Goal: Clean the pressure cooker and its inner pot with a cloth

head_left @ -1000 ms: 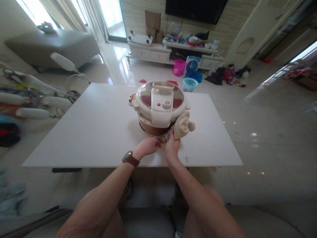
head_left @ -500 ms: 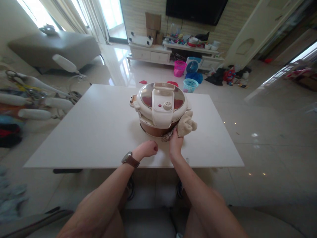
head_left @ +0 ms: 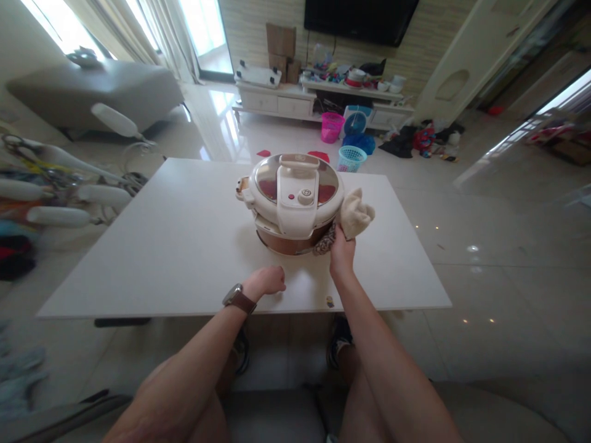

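A pressure cooker (head_left: 299,221), cream on top with a shiny lid and a brown lower body, stands upright on the white table (head_left: 184,258). My right hand (head_left: 342,249) is closed on a cloth (head_left: 356,214), beige with a brown patterned side, and presses it against the cooker's lower right side. The bunched end of the cloth sticks up above my fingers. In front of the cooker, my left hand (head_left: 270,280) rests in a loose fist near the table's front edge, apart from the cooker, with nothing visible in it. A watch is on that wrist.
A small sticker (head_left: 329,301) is at the table's front edge. Beyond the table are a light-blue basket (head_left: 351,160), a pink basket (head_left: 332,127) and a cluttered white TV cabinet (head_left: 295,106). An exercise machine with white pads (head_left: 104,195) stands to the left.
My right hand has moved right and slightly up with the cloth, along the cooker's side. The view has shifted slightly; my left hand stays in a fist in front of the cooker.
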`<state>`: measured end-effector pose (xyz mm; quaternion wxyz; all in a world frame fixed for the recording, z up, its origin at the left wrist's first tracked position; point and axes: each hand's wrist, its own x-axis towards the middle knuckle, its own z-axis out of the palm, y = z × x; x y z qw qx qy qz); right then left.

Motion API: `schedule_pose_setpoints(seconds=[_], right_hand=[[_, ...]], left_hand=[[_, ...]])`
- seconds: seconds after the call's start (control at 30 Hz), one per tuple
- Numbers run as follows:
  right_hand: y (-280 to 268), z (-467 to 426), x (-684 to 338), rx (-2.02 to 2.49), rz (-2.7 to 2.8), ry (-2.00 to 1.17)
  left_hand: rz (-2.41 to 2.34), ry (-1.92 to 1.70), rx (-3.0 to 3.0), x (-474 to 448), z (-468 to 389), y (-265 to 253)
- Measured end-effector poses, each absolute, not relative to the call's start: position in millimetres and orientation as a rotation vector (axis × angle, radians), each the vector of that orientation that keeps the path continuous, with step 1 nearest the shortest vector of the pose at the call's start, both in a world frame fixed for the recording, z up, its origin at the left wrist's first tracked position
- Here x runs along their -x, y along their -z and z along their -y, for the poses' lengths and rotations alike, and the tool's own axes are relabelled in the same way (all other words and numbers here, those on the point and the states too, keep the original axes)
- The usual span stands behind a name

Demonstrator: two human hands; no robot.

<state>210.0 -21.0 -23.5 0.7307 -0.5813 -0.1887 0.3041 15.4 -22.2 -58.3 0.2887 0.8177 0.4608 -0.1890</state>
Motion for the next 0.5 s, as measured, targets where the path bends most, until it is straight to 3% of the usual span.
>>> schedule_pose_setpoints(seconds=[0.5], right_hand=[[78.8,9.6,-174.7,1.287,0.202,-0.772]], left_hand=[[-1.118,0.309,-2.200,-10.9,16.0,66.3]])
